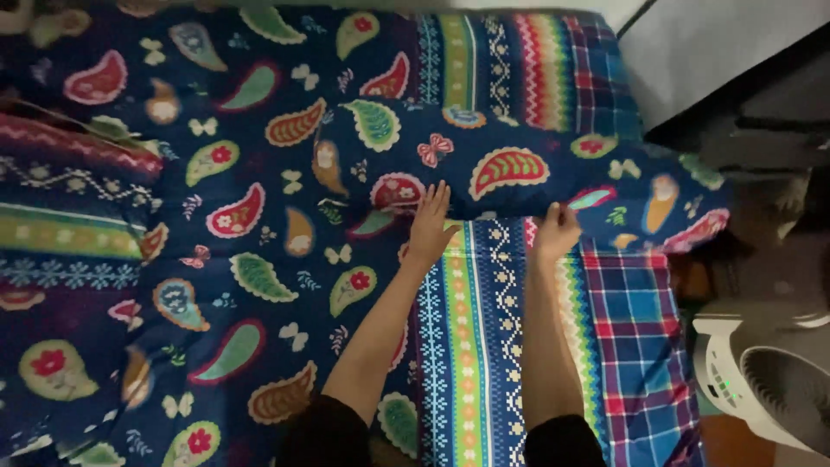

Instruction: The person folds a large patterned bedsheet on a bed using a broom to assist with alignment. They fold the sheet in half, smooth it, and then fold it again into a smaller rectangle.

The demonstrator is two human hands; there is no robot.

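- Your left hand [430, 229] lies flat and open, fingers spread, on the near edge of the pillow [519, 173], just right of the frame's centre; it presses on the fabric and has closed on nothing.
- Your right hand [558, 232] sits just to the right of it with the fingers curled at the same edge; whether this grip has actually pinched the cloth, you cannot tell from here.
- The pillow lies across the bed from the centre to the right of the frame, in a dark blue paisley case that matches the bedsheet [259, 285] under it.
- Judge it soft, light and floppy: it should sag if lifted by one corner, so take it with both hands along the long edge or at the two ends.
- A white fan [761, 380] stands at the lower right, off the bed.
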